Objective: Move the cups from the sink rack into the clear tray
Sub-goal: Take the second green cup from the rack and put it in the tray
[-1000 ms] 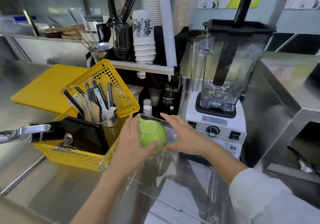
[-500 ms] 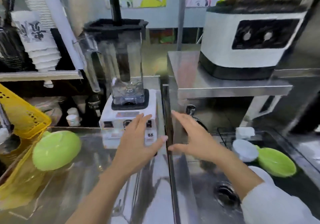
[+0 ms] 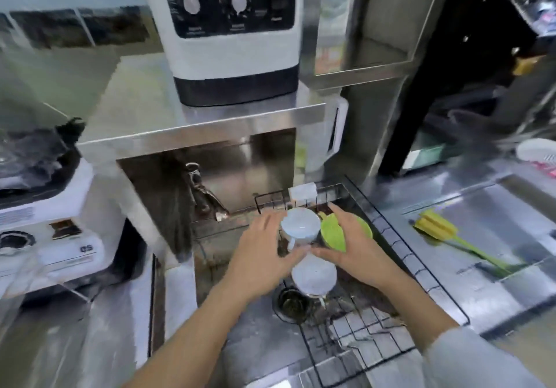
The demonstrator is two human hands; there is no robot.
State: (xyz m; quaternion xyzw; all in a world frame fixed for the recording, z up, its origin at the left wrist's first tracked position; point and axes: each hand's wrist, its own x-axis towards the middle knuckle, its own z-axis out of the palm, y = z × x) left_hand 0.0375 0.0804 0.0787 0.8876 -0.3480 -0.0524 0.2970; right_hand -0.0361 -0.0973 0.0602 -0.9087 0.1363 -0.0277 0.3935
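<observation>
Both hands now reach the rack: left hand [image 3: 261, 263] fingers cupping white cup [image 3: 300, 227], right hand [image 3: 354, 248] fingers on green cup [image 3: 333, 235].

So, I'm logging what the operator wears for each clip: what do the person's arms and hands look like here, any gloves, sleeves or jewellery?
Both hands are bare, no gloves. The left hand and its forearm are uncovered as far as the frame shows. The right hand is bare too, with a light grey-white sleeve covering that arm from below the elbow. No rings or watch are visible.

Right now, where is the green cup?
The green cup sits in the sink rack, right of a white cup, under the right hand.
</observation>
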